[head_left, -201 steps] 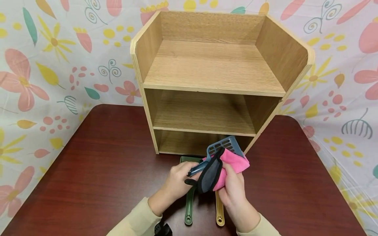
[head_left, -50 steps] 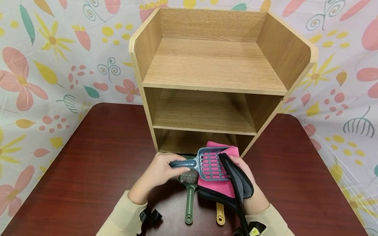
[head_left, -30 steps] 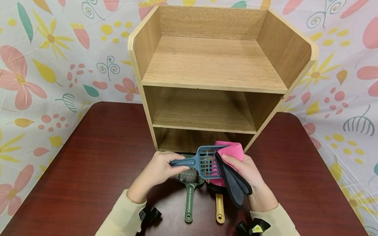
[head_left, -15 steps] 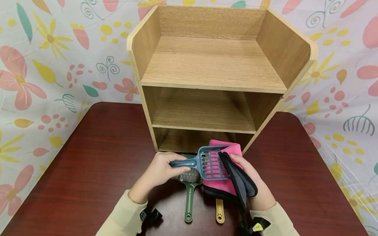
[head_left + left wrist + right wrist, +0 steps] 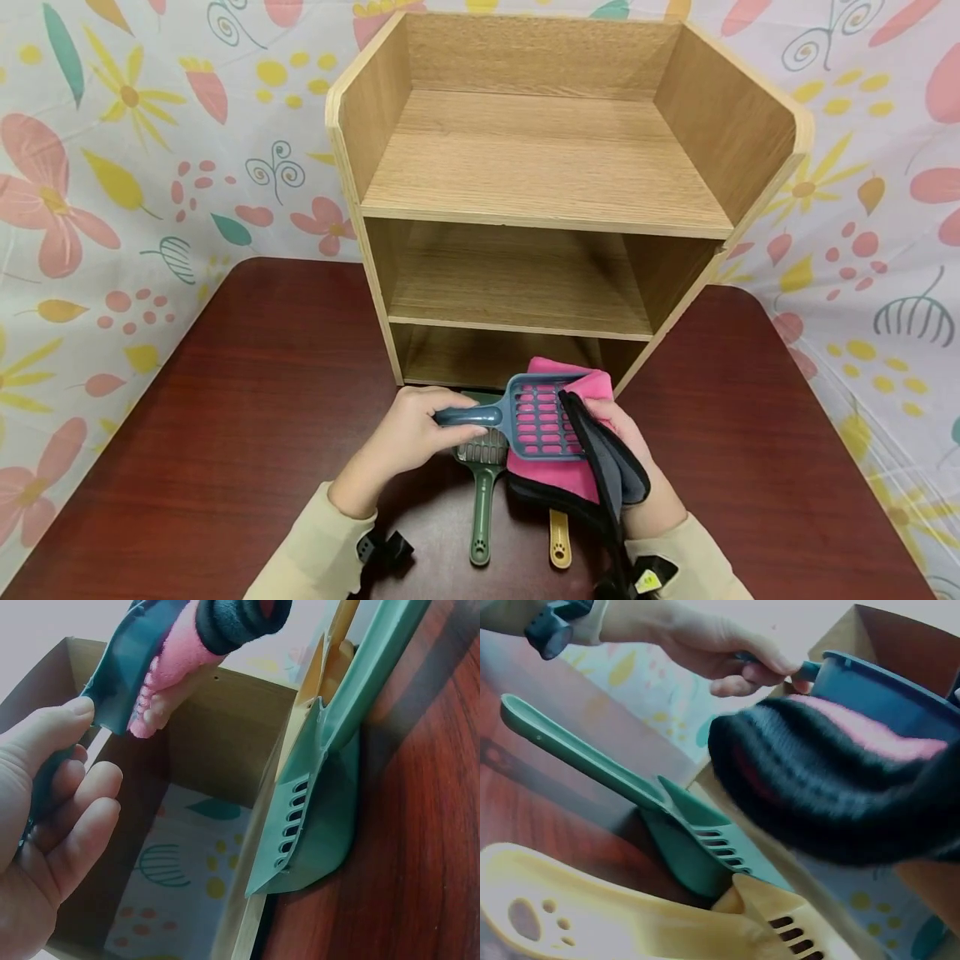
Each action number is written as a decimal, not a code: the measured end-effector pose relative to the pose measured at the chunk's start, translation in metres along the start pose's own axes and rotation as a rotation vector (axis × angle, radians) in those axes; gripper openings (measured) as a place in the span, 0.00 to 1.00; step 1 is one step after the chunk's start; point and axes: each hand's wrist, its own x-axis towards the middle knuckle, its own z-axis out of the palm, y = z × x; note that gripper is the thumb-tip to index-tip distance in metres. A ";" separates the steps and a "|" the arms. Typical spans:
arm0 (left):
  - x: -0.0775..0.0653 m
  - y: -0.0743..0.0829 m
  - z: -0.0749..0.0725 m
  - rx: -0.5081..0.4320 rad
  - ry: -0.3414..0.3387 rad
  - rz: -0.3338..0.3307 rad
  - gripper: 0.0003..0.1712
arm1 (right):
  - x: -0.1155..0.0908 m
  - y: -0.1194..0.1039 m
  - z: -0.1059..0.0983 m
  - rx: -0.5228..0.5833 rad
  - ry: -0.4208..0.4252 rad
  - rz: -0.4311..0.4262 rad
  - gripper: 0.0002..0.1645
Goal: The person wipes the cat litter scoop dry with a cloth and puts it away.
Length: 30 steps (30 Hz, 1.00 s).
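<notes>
My left hand [image 5: 401, 437] pinches the handle of a blue slotted litter scoop [image 5: 491, 417], held level with its head to the right. In my right hand [image 5: 628, 429] is a pink cloth [image 5: 558, 479] with grey, black-edged flaps, held against the scoop's head. Pink shows through the slots from behind, and a fold laps over the far right end. Below lie a green litter scoop [image 5: 482, 508] and a yellow litter scoop [image 5: 559, 542], its head hidden by the cloth in the head view. The right wrist view shows the yellow scoop's paw-print handle [image 5: 645, 915] close up.
A wooden shelf unit [image 5: 547, 162] stands just behind the hands, with an open top and two lower compartments. It rests on a dark red wood table [image 5: 225, 417]. A flower-patterned cloth backdrop [image 5: 150, 208] surrounds the table.
Earliest, the blue scoop was tilted up between both hands; now it lies level, gripped only by the left. Over the last second or so the right hand has shifted the cloth along its head.
</notes>
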 end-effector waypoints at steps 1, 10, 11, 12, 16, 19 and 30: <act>0.000 0.000 0.000 0.000 0.002 0.006 0.13 | 0.001 -0.003 0.007 -0.004 0.020 0.037 0.27; 0.000 -0.001 0.000 0.023 0.003 0.037 0.12 | 0.005 -0.014 0.044 -0.305 0.386 0.032 0.15; 0.000 -0.001 0.000 0.032 0.004 0.045 0.12 | 0.005 -0.013 0.043 -0.338 0.413 0.023 0.14; 0.000 -0.002 0.000 0.040 0.005 0.058 0.12 | 0.005 -0.013 0.042 -0.364 0.440 0.014 0.13; 0.000 -0.003 0.001 0.068 0.006 0.091 0.12 | 0.004 -0.011 0.037 -0.472 0.542 -0.032 0.09; 0.000 -0.003 0.002 0.064 0.009 0.088 0.12 | 0.003 -0.013 0.035 -0.519 0.569 -0.041 0.09; -0.005 0.002 0.008 -0.056 0.004 -0.073 0.12 | -0.003 -0.016 0.038 -0.071 0.086 -0.008 0.26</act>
